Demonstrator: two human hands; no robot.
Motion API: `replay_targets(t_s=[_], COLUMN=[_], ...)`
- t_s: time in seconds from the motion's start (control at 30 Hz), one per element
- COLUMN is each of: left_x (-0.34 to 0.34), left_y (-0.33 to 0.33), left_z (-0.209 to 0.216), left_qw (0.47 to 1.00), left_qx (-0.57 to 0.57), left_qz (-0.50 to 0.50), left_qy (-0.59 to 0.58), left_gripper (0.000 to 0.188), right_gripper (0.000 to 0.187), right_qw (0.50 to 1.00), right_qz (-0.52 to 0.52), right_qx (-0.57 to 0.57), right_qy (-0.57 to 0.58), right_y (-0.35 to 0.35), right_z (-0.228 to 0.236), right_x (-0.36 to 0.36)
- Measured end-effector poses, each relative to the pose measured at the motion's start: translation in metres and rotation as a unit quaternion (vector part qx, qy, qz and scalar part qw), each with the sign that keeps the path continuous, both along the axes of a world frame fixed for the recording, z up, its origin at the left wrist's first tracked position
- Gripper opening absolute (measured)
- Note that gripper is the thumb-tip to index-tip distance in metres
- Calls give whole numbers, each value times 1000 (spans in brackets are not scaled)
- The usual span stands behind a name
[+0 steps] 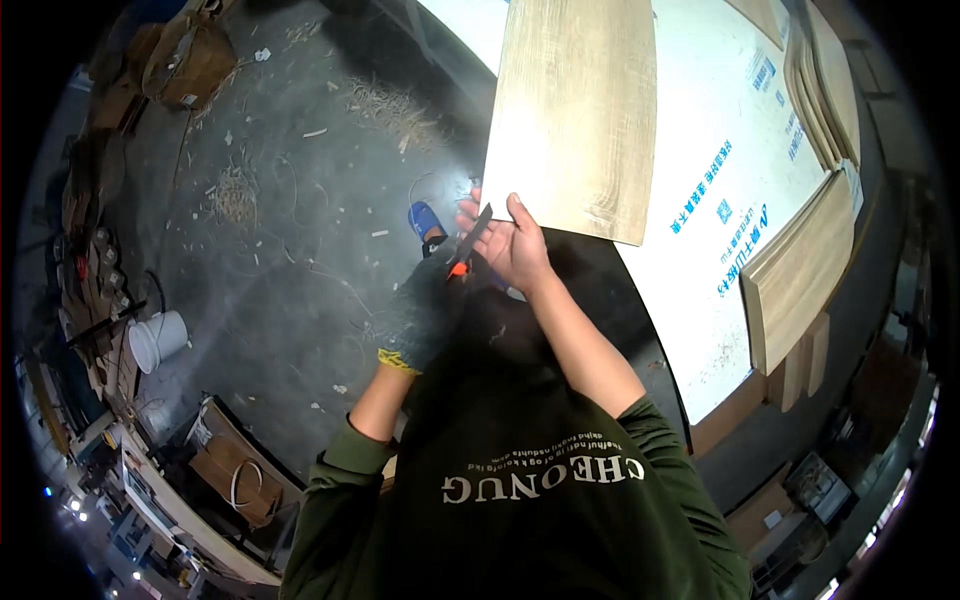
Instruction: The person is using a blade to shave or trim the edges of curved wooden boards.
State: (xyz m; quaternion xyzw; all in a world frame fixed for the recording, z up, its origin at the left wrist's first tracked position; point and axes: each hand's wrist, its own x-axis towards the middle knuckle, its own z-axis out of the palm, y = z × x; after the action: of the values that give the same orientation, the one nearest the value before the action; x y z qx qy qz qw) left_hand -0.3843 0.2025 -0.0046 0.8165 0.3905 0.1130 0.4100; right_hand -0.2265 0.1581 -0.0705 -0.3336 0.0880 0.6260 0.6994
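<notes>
A long wood-grain board (573, 110) lies over the white sheet, its near left corner sticking out past the sheet's edge. My bare right hand (515, 245) is at that corner, palm turned up, with the thumb on the board's top and the fingers reaching round below and left of the corner. In a dark glove with a yellow cuff, my left hand (428, 300) is closed around a dark flat-bladed tool (473, 236) with an orange part by the grip. Its blade points up toward the board's corner, beside my right fingers. Whether it is a file or a knife is unclear.
The printed white sheet (690, 270) carries stacked wood-grain panels (800, 275) at right. Wood shavings (395, 112) litter the grey floor. A white bucket (158, 341) and cardboard (185, 65) stand at left. A blue shoe (425, 220) shows near my hands.
</notes>
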Motion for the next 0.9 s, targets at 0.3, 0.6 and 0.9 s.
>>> replay_targets(t_s=[0.3,0.6,0.9], left_x=[12,4,1], left_y=[11,14,11], left_z=[2,-3,0], left_qw=[983,972,973], left_qx=[71,150,147], left_qz=[-38,-49,-36], left_qy=[166,176,174], left_gripper=[38,36,40], right_gripper=[64,51,50], right_qw=[999,999,998], right_qz=[-45,-22,-6], right_qx=[26,16,17], right_qy=[5,-37,-55], right_y=[6,2,1], right_z=[-12,-13,-14], right_x=[-1,6,8])
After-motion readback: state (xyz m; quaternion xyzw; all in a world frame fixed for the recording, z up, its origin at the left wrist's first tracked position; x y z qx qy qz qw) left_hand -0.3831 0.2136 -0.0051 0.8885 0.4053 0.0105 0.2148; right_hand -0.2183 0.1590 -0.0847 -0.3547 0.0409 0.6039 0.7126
